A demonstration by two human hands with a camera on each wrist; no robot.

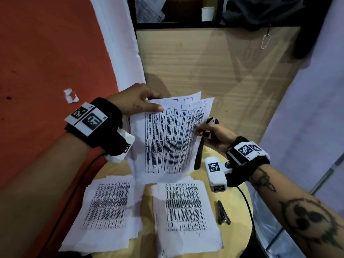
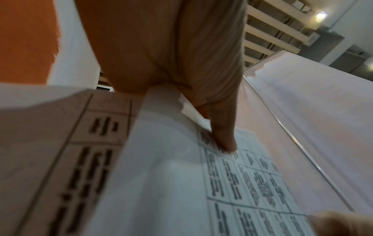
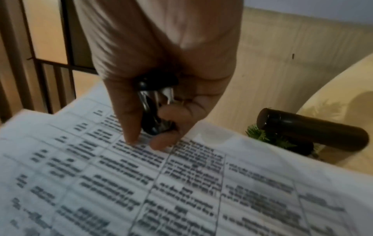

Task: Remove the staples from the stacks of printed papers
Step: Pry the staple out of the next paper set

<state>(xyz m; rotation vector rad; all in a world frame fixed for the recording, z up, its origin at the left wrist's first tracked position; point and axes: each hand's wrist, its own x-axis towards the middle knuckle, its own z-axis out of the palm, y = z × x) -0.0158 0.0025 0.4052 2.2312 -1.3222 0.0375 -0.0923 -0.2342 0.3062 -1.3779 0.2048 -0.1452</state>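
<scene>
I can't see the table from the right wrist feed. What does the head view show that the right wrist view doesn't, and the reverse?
Head only: two paper stacks lying on the round table, left stack and right stack, a metal tool beside the right stack, the left hand pinching the held sheets' top corner, and a cup on the shelf.

Right wrist only: the chrome prongs of the staple remover curled inside the right hand, and a dark cylinder lying beyond the paper.

Both: the held sheets, printed with tables, with the right hand's fingertips on their edge.

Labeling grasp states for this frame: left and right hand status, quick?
Left hand: thumb and fingers pinch the held sheets at a top corner.
Right hand: curled round a staple remover, fingertips touching the sheets' edge.
</scene>
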